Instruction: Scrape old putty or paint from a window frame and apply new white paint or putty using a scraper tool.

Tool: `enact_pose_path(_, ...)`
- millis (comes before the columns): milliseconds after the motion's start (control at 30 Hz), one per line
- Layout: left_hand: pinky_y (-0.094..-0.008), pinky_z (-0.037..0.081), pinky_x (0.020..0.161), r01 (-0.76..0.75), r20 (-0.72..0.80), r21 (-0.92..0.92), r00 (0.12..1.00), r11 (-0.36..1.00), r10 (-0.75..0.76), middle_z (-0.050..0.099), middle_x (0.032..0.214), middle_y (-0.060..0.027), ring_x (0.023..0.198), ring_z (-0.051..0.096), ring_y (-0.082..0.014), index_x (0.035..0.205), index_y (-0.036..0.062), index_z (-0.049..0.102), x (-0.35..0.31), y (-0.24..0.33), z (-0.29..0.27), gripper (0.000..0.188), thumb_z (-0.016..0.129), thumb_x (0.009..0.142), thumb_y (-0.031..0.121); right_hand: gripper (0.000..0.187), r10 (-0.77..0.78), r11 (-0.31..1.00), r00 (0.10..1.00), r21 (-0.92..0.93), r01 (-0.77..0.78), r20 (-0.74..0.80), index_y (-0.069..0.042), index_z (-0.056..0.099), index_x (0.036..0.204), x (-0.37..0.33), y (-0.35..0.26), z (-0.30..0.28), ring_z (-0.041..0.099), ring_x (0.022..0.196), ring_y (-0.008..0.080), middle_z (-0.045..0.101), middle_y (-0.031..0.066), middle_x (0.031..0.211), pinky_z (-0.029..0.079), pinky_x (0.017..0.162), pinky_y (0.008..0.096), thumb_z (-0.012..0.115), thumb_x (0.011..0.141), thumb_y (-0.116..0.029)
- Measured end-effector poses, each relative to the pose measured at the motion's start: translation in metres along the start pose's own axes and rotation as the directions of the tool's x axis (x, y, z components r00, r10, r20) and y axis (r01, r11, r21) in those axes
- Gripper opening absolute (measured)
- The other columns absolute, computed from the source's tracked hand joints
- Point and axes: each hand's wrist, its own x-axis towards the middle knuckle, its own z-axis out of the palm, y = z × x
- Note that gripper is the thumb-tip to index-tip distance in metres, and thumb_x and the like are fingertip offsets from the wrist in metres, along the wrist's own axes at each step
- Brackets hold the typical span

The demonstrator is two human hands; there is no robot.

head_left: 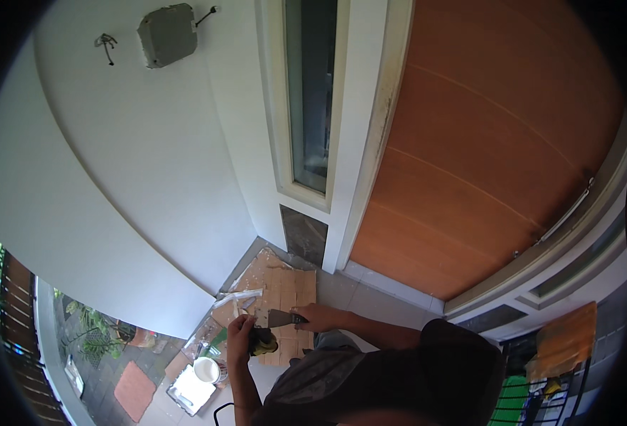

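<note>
Scraper: flat grey blade, dk handle; R fingers wrapped round it, L fingers can't tell.

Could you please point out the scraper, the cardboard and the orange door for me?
Scraper (281, 318): head view, on its flat metal blade.
Cardboard (297, 285): head view, on a bare part of its surface.
Orange door (480, 156): head view, near the middle of its panel.

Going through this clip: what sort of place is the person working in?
Probably the porch or entrance area of a house: a wide orange-brown door at right, a slatted fence at left, and leafy plants beside the paving.
</note>
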Motion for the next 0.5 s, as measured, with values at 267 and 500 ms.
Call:
enact_pose_path(267,-0.0218,0.042,0.059,0.107,-0.087,-0.097,0.990,0.990,-0.115,0.057,0.071,0.0010,0.064,0.052,-0.0081,0.086,0.0022,0.063,0.023,-0.015,0.014,0.017,0.059,0.087,0.018,0.053,-0.106,0.994,0.968,-0.017,0.105,-0.226,-0.009,0.037,0.136,-0.010,0.015,0.007,0.058,0.096,0.0341,0.057,0.0205,0.108,0.044,0.084,0.0425,0.055,0.089,-0.024)
enact_pose_path(500,-0.0227,0.044,0.066,0.046,-0.011,-0.168,0.999,0.985,-0.049,0.060,0.076,-0.0028,0.071,0.056,-0.0106,0.085,0.0028,0.062,0.052,0.009,0.069,0.017,0.056,0.088,0.019,0.043,-0.027,0.983,0.910,0.156,0.100,-0.413,-0.008,0.042,0.134,-0.026,0.046,-0.007,0.056,0.102,0.0338,0.055,0.0187,0.110,0.043,0.088,0.0410,0.050,0.093,-0.018)
